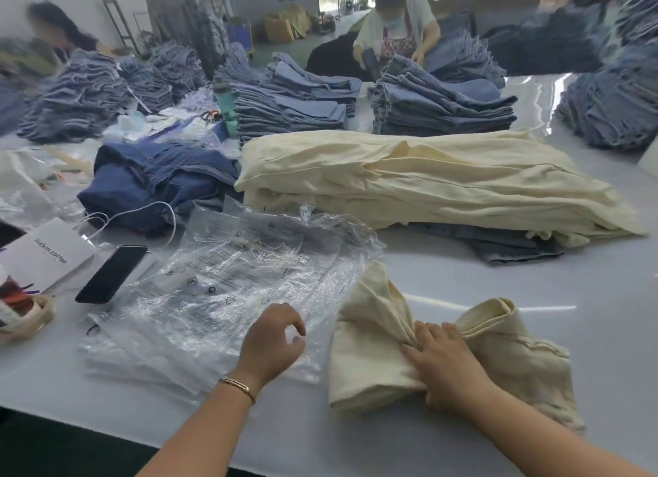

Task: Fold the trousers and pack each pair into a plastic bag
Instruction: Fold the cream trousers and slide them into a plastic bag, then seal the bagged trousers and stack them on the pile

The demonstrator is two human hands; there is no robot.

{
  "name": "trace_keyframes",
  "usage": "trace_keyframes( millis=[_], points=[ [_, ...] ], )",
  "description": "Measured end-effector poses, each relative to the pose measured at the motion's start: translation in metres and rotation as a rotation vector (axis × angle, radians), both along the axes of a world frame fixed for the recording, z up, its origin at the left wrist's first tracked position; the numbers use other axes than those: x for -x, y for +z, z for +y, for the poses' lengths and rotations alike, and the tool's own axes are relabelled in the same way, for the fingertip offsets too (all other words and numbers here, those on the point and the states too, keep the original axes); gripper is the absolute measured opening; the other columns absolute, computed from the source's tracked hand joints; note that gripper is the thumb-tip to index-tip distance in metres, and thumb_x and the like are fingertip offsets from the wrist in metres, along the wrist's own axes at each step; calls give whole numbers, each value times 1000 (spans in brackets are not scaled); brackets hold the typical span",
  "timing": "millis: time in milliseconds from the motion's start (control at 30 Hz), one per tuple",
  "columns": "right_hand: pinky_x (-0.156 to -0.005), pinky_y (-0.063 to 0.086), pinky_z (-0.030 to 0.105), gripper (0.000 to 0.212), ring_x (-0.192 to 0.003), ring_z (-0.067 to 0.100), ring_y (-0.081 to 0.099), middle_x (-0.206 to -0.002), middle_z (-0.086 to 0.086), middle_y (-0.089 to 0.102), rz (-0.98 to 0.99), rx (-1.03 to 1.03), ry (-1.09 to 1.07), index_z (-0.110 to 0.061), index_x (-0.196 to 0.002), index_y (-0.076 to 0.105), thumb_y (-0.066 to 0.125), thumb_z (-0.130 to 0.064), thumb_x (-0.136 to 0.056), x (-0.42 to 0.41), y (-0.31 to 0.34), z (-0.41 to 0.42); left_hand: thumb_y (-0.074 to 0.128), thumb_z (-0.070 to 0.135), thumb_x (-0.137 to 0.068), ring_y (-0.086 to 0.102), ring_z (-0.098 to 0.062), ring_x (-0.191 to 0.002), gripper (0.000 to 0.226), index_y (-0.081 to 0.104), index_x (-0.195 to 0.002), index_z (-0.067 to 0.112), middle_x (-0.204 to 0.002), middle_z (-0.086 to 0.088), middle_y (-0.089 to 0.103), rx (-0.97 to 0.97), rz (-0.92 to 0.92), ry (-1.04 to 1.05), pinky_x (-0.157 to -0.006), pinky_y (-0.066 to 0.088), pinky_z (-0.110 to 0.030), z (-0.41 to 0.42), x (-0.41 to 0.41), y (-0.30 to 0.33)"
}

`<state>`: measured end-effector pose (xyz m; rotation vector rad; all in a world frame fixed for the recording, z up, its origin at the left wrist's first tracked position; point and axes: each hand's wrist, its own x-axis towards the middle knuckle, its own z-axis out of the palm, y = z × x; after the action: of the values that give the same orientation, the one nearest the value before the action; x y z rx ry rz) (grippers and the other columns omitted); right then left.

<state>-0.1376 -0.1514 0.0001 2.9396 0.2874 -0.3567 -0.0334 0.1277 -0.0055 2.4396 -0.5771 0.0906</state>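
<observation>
A folded pair of cream trousers [370, 355] lies bunched on the white table [498, 284] near its front edge. My right hand [445, 362] presses down on the middle of it, fingers spread and fairly straight. Left of the trousers is a stack of clear plastic bags [213, 298]. My left hand [274, 341] hovers over the stack's right edge with its fingers loosely curled, thumb and forefinger close to the top bag; whether it pinches the plastic is unclear. Behind lies a pile of cream trousers [427, 184].
A black phone [112, 273] and a white paper bag [46, 252] lie at the left. Dark blue garments [153, 181] sit behind the bags. Stacks of blue jeans [441, 102] and a green bottle [226, 102] fill the back, where two people work.
</observation>
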Motion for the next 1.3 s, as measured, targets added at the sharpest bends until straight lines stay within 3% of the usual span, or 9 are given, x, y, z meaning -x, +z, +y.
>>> trace_keyframes(
  millis=[200, 433, 600, 733, 867, 967, 1167, 1233, 1300],
  points=[
    [-91, 32, 35, 51, -109, 25, 50, -115, 0, 53, -100, -83, -162, -35, -123, 56, 59, -33, -73, -26, 3, -4, 69, 37, -59, 49, -14, -94, 32, 51, -86, 33, -96, 10, 51, -536, 394, 115, -78, 49, -31, 63, -19, 4],
    [-96, 28, 37, 72, -112, 23, 44, -118, 0, 43, 2, -35, -167, -51, -136, 30, 57, -47, -69, -39, -1, -10, 75, 40, -75, 59, -15, -87, 28, 58, -92, 25, -94, 8, 60, -285, 352, 200, -78, 51, -34, 69, -24, -3],
    [-93, 29, 35, 70, -107, 20, 47, -113, -3, 45, -71, -22, -202, -52, -136, 34, 55, -42, -70, -36, -5, -7, 60, 69, -77, 40, -24, -126, 69, 49, -129, 25, -134, 1, 46, -557, 248, 456, -93, 44, -40, 93, -40, -1],
    [-92, 28, 33, 71, -108, 18, 47, -113, -5, 46, -77, -24, -217, -53, -135, 35, 53, -47, -67, -36, -6, -7, 50, 37, -94, 58, -20, -86, 21, 62, -93, 20, -102, 0, 63, -522, 261, 419, -70, 48, -30, 98, -36, -14],
    [-92, 28, 32, 69, -108, 16, 47, -112, -8, 46, -80, -20, -230, -54, -135, 35, 51, -47, -68, -36, -6, -7, 40, 23, -98, 46, -17, -58, 35, 46, -64, 17, -61, 2, 50, -431, 98, 437, -46, 26, -27, 82, -36, -8],
    [-91, 28, 31, 65, -106, 16, 49, -110, -9, 47, -100, -14, -233, -54, -134, 37, 48, -47, -70, -35, -7, -7, 45, 20, -94, 41, -15, -54, 38, 41, -57, 15, -58, 0, 47, -237, 148, 435, -47, 29, -29, 55, -41, -2],
    [-90, 30, 31, 57, -106, 14, 52, -108, -11, 51, -116, -46, -262, -55, -133, 40, 48, -39, -80, -35, -8, -10, 51, 18, -99, 64, -18, -88, 18, 61, -111, 9, -102, -9, 65, 753, 860, 259, -77, 56, -34, -25, -36, 24],
    [-89, 30, 31, 53, -106, 15, 54, -109, -10, 54, -135, -77, -309, -55, -130, 44, 49, -38, -80, -35, -6, -16, 54, 34, -97, 50, -14, -119, 43, 46, -137, 21, -133, 0, 52, 646, 941, 36, -95, 46, -32, -40, -31, 27],
    [-88, 31, 31, 51, -106, 16, 55, -110, -10, 55, -149, -75, -371, -53, -127, 48, 49, -35, -79, -32, -4, -26, 64, 48, -87, 35, -13, -133, 67, 37, -145, 27, -147, 6, 38, 176, 654, -78, -105, 33, -30, -41, -25, 20]
  ],
)
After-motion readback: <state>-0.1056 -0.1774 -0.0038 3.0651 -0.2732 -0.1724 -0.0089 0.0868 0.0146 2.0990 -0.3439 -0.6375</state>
